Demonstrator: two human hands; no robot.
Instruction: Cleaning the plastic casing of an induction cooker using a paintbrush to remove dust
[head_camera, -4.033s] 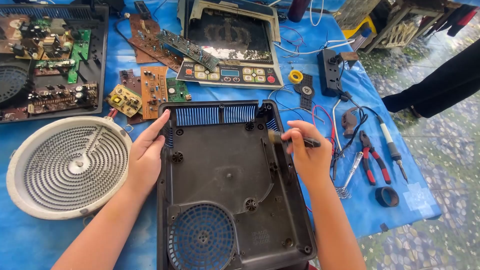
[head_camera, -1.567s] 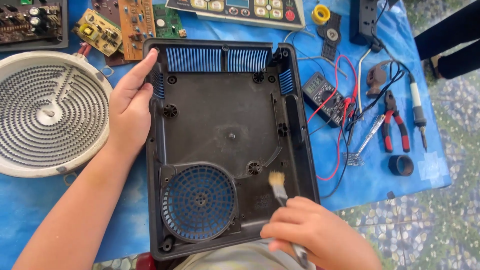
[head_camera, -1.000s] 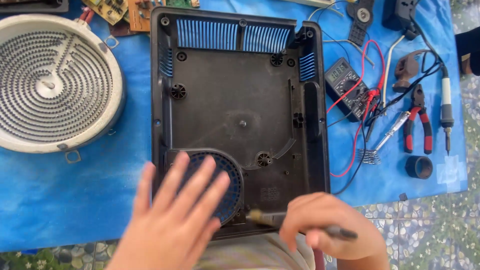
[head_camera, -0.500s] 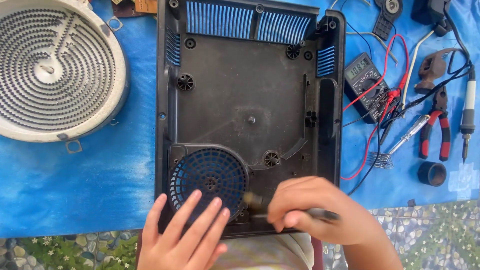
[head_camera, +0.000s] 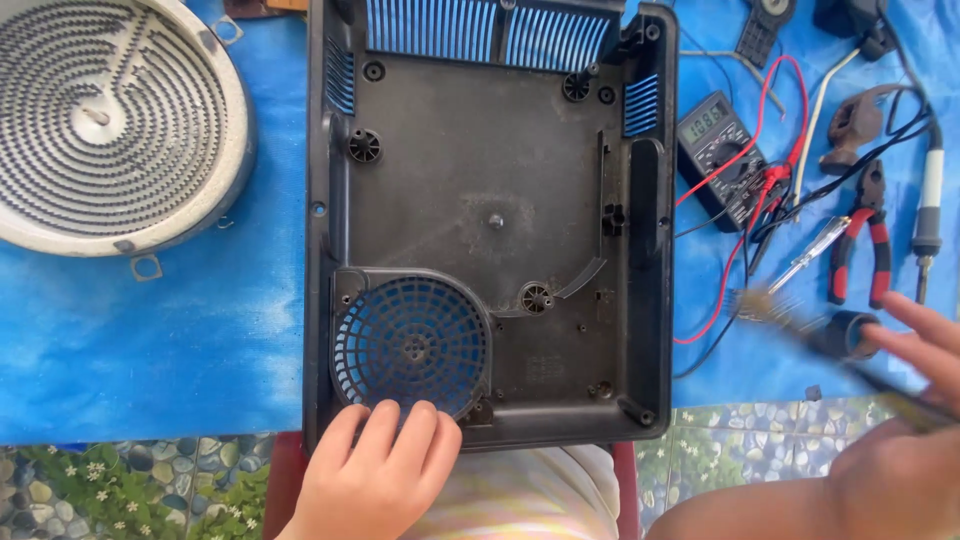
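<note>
we are steadying the black casing (head_camera: 490, 220) on the blue table (head_camera: 180, 340), our left hand (head_camera: 375, 470) lying open by its fan grille (head_camera: 410, 345). our right hand (head_camera: 900, 440) is gripping a brush (head_camera: 770, 305) off to the right, so cleaning seems to be the step in hand; the next move is probably calling for bristles back inside the dusty casing.

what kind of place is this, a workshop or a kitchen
Most likely a makeshift appliance-repair bench. A blue tarp covers the table, holding an emptied black plastic cooker housing, a dark digital multimeter with red leads and red-handled pliers. Pebble flooring below hints outdoors.

right hand (head_camera: 905, 440) blurred, perhaps gripping brush (head_camera: 800, 320)
</note>
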